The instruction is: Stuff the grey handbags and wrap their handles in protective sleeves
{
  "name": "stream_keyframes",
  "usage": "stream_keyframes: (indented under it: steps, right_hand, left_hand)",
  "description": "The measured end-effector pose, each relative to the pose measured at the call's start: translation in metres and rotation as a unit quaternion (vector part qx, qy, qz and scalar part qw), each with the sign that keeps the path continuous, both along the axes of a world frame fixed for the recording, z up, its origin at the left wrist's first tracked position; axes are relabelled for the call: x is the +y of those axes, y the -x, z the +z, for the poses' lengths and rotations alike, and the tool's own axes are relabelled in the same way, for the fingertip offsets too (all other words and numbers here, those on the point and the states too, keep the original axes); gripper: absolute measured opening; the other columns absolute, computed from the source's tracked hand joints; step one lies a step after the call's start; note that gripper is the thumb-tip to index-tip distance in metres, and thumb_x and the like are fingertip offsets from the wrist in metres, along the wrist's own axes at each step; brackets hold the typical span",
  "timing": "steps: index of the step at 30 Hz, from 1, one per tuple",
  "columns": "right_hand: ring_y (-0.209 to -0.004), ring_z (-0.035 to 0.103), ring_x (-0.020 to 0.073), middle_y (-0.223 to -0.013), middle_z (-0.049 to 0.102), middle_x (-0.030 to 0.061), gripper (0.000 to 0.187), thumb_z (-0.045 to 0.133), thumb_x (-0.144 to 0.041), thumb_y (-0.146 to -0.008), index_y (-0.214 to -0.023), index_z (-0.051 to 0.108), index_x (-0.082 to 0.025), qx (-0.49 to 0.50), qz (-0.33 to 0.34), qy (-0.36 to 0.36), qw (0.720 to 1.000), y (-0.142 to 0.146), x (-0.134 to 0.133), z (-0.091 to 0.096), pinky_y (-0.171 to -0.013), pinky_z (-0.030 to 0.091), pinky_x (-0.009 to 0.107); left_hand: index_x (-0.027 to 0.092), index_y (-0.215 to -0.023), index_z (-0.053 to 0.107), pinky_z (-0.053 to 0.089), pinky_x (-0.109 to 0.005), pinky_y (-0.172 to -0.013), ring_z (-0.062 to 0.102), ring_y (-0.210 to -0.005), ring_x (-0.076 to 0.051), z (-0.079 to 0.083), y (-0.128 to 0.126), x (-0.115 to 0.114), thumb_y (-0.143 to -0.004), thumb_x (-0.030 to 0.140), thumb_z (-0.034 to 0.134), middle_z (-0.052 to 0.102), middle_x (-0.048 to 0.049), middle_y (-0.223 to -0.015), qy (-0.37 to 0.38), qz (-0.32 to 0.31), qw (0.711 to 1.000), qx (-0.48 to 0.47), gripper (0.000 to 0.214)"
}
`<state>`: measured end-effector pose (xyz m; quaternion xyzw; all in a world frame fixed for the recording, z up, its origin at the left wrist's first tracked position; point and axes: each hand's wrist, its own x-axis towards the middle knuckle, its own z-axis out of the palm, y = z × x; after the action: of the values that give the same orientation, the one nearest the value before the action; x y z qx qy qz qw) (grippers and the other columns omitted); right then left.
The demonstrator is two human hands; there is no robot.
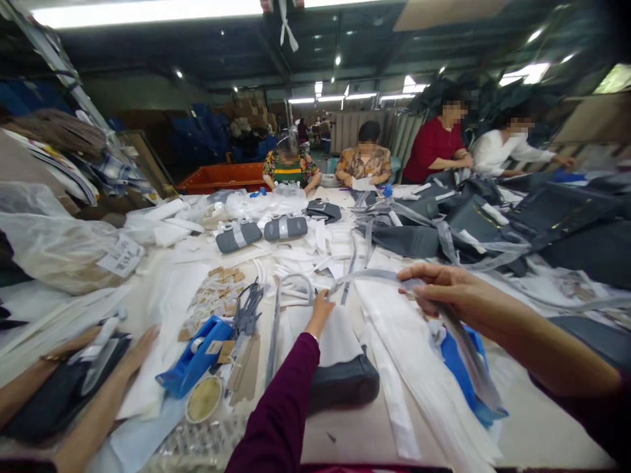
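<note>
In the left hand [321,314] and right hand [446,287], a grey strap [372,274] is grasped above the surface [365,437], its long axis arched sideways, then dropped nearward before a blue dispenser [452,355]; a dark bag [345,384] is partly covered by white sheeting [340,345].

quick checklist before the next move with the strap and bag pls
1. Right-hand grip on the long grey plastic-wrapped strap: ok
2. Left-hand grip closed on the strap: cannot tell
3. Soft dark grey bag lying before the person: ok
4. Thin white sheet covering the whole bag: not ok, near end bare
5. Blue plastic tape dispenser clear of both hands: ok
</note>
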<state>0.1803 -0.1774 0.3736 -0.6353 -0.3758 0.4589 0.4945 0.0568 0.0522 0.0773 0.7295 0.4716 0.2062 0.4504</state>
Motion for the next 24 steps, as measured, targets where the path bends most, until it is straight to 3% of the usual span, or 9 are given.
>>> stream_keyframes:
  steps: [3,7,12,14,18,21,24]
  right_hand:
    - [-0.055,0.048,0.0109,-0.07,0.058,-0.0011,0.038,0.075,-0.028,-0.063,-0.1,0.066,-0.021,-0.214,0.002,0.008,0.977,-0.03,0.016,0.013,-0.048,0.037,0.021]
    - [-0.08,0.059,0.0175,-0.085,0.067,0.0,0.022,0.07,-0.021,-0.067,-0.09,0.07,-0.022,-0.487,0.002,0.017,0.873,-0.072,0.043,0.024,-0.072,0.044,0.026]
    - [-0.076,0.06,0.0175,-0.079,0.066,0.0023,0.016,0.062,-0.032,-0.078,-0.083,0.072,-0.021,-0.641,-0.023,0.116,0.759,-0.106,0.081,0.038,-0.069,0.042,0.026]
    - [-0.071,0.059,0.0169,-0.074,0.065,0.0037,0.019,0.062,-0.037,-0.078,-0.078,0.071,-0.019,-0.66,-0.052,0.15,0.734,-0.111,0.097,0.045,-0.065,0.041,0.025]
    - [-0.052,0.055,0.0132,-0.056,0.063,0.0054,0.023,0.06,-0.027,-0.079,-0.062,0.068,-0.014,-0.62,-0.029,0.195,0.759,-0.12,0.121,0.05,-0.054,0.04,0.023]
    - [-0.043,0.052,0.0107,-0.049,0.062,0.005,0.026,0.058,-0.019,-0.08,-0.055,0.066,-0.011,-0.55,-0.005,0.177,0.816,-0.132,0.123,0.041,-0.048,0.039,0.022]
    - [-0.042,0.052,0.0082,-0.049,0.062,0.0065,0.028,0.062,-0.019,-0.077,-0.053,0.065,-0.006,-0.491,-0.062,0.121,0.86,-0.143,0.117,0.03,-0.047,0.037,0.019]
  left_hand:
    - [0.015,-0.106,0.061,0.047,-0.034,-0.086,0.06,-0.098,-0.02,-0.005,0.001,0.0,-0.068,0.008,0.062,0.065,-0.0084,-0.105,-0.022,-0.016,1.0,0.001,0.039]
    - [0.016,-0.102,0.063,0.042,-0.034,-0.092,0.056,-0.103,-0.02,-0.013,0.005,0.001,-0.072,0.014,0.06,0.062,-0.0075,-0.104,-0.045,-0.039,0.998,0.017,0.03]
    - [0.015,-0.095,0.065,0.039,-0.035,-0.092,0.056,-0.101,-0.023,-0.019,-0.002,0.002,-0.075,0.024,0.06,0.061,-0.0089,-0.101,-0.057,-0.048,0.996,0.039,0.022]
    - [0.014,-0.086,0.066,0.04,-0.035,-0.088,0.057,-0.096,-0.024,-0.019,-0.006,0.001,-0.079,0.029,0.057,0.063,-0.0094,-0.092,-0.055,-0.051,0.996,0.042,0.018]
    - [0.014,-0.072,0.064,0.04,-0.03,-0.076,0.059,-0.084,-0.022,-0.017,-0.007,0.003,-0.084,0.034,0.048,0.064,-0.0076,-0.077,-0.04,-0.06,0.997,0.036,0.028]
    - [0.015,-0.068,0.063,0.039,-0.028,-0.069,0.058,-0.075,-0.019,-0.018,-0.002,0.004,-0.087,0.036,0.041,0.063,-0.0052,-0.07,-0.023,-0.066,0.997,0.02,0.036]
    - [0.016,-0.065,0.062,0.039,-0.027,-0.065,0.056,-0.068,-0.017,-0.019,0.002,0.006,-0.089,0.039,0.037,0.06,-0.0032,-0.063,-0.005,-0.061,0.998,0.002,0.042]
